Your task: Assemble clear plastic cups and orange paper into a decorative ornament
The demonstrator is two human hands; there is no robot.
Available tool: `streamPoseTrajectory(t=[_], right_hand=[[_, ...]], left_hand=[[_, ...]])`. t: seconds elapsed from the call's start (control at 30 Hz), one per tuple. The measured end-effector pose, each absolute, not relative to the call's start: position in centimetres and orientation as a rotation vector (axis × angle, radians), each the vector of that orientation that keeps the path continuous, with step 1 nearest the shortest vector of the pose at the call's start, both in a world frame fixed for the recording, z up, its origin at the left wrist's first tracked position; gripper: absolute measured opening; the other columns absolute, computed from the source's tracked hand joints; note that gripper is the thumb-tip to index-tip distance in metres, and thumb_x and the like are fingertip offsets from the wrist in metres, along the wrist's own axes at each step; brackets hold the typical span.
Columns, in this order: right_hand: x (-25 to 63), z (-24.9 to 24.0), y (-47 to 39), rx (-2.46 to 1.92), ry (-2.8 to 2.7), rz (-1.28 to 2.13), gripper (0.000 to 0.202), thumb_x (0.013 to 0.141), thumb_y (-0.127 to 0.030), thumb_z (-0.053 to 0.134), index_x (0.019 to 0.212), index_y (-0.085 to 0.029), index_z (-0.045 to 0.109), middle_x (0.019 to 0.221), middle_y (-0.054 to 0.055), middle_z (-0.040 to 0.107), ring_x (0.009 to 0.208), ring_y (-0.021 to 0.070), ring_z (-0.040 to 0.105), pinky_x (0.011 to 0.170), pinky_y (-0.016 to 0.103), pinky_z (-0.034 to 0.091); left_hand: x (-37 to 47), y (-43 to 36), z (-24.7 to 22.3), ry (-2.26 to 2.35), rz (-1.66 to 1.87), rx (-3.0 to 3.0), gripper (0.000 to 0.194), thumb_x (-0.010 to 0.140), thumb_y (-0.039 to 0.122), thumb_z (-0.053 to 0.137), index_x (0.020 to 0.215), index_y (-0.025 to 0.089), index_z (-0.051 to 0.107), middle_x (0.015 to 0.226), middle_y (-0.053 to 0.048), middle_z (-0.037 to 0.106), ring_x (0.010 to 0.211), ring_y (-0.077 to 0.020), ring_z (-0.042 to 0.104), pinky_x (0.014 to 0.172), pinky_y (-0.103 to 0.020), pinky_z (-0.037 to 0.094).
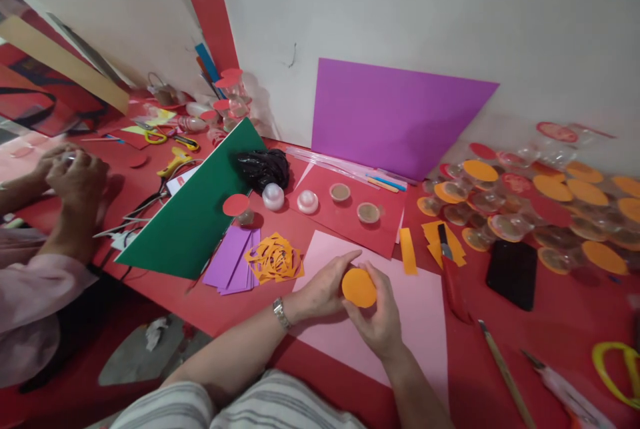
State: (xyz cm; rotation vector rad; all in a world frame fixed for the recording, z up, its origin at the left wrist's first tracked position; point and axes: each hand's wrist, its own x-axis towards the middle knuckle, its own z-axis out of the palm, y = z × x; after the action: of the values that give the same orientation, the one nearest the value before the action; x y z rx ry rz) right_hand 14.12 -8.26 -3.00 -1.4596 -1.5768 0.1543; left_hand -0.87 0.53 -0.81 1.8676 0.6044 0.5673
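Between my two hands, over a pink sheet (420, 322), is an orange disc (359, 287) facing up. My right hand (383, 315) curls around its right side and lower edge, thumb below it. My left hand (325, 285) rests against its left side, fingers partly extended; a watch is on that wrist. Whatever lies beneath the disc is hidden. Behind my hands, a red sheet (385, 239) bears two small round brown-filled cups (369, 213) and a clear domed piece (307, 201). Orange cut-out scraps (275, 259) and purple strips (233, 262) lie to the left.
A green board (195, 215) leans at left, beside a black plastic bag (264, 169). Many orange-topped and red-topped cups (550, 187), a phone (513, 273), a red knife (454, 289), a brush (505, 372) and yellow-handled scissors (617, 372) occupy the right. Another person's hands (77, 179) work at far left.
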Motion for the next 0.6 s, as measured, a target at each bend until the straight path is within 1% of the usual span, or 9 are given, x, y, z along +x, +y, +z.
streamPoseTrajectory(t=[0.1,0.17,0.23,0.33,0.4,0.5,0.57,0.6], right_hand=[[14.0,-3.1,-8.2,-1.493,-1.582,0.141,0.064,0.095,-0.043,0.059,0.151,-0.021,0.036,0.130,0.017,0.062,0.119,0.0323,0.063,0.092,0.052,0.059],[13.9,-3.1,-8.1,-1.495,-1.593,0.156,0.064,0.096,-0.040,0.058,0.152,-0.021,0.035,0.133,0.018,0.062,0.120,0.0321,0.063,0.093,0.052,0.059],[13.9,-3.1,-7.9,-1.496,-1.604,0.185,0.064,0.095,-0.039,0.058,0.152,-0.021,0.034,0.135,0.018,0.061,0.122,0.0327,0.062,0.095,0.053,0.058],[13.9,-3.3,-7.8,-1.500,-1.587,0.237,0.066,0.095,-0.040,0.059,0.152,-0.021,0.033,0.136,0.019,0.060,0.124,0.0332,0.062,0.096,0.055,0.057],[14.0,-3.4,-7.9,-1.478,-1.562,0.285,0.070,0.095,-0.042,0.059,0.154,-0.021,0.029,0.138,0.020,0.058,0.126,0.0329,0.061,0.099,0.054,0.056],[14.2,-3.6,-8.1,-1.414,-1.489,0.373,0.076,0.095,-0.051,0.057,0.156,-0.019,0.025,0.144,0.021,0.054,0.133,0.0334,0.056,0.104,0.055,0.053],[14.4,-3.8,-8.3,-1.373,-1.392,0.434,0.075,0.096,-0.054,0.055,0.156,-0.020,0.026,0.146,0.021,0.051,0.136,0.0338,0.053,0.107,0.056,0.051],[14.4,-3.8,-8.3,-1.358,-1.342,0.460,0.073,0.096,-0.054,0.054,0.156,-0.021,0.027,0.146,0.020,0.051,0.136,0.0335,0.053,0.107,0.057,0.050]], left_hand=[[-0.9,0.7,-0.7,0.631,0.552,1.851,0.089,0.078,0.026,0.074,0.154,0.017,0.030,0.136,-0.017,0.057,0.120,-0.0287,0.058,0.103,-0.044,0.051],[-0.8,0.8,-0.7,0.671,0.542,1.855,0.085,0.078,0.027,0.074,0.152,0.018,0.033,0.133,-0.016,0.058,0.118,-0.0284,0.059,0.102,-0.044,0.051],[-0.6,0.8,-0.7,0.708,0.542,1.884,0.074,0.079,0.025,0.073,0.146,0.019,0.041,0.129,-0.015,0.061,0.116,-0.0281,0.059,0.102,-0.045,0.051],[-0.4,0.8,-0.7,0.723,0.565,1.919,0.053,0.081,0.021,0.068,0.131,0.018,0.052,0.124,-0.015,0.064,0.110,-0.0272,0.060,0.098,-0.045,0.051],[-0.3,0.7,-0.6,0.743,0.573,1.893,0.047,0.080,0.022,0.070,0.124,0.018,0.055,0.119,-0.013,0.066,0.105,-0.0263,0.061,0.094,-0.044,0.052],[-0.3,0.8,-0.1,0.811,0.617,1.789,0.047,0.075,0.022,0.074,0.118,0.019,0.057,0.117,-0.011,0.067,0.103,-0.0254,0.062,0.094,-0.043,0.052],[-0.4,0.9,0.5,0.840,0.693,1.669,0.047,0.072,0.022,0.076,0.116,0.018,0.057,0.115,-0.010,0.067,0.103,-0.0250,0.063,0.095,-0.042,0.053],[-0.5,1.0,0.8,0.842,0.730,1.584,0.047,0.072,0.025,0.077,0.114,0.018,0.058,0.113,-0.009,0.067,0.102,-0.0248,0.063,0.092,-0.040,0.054]])
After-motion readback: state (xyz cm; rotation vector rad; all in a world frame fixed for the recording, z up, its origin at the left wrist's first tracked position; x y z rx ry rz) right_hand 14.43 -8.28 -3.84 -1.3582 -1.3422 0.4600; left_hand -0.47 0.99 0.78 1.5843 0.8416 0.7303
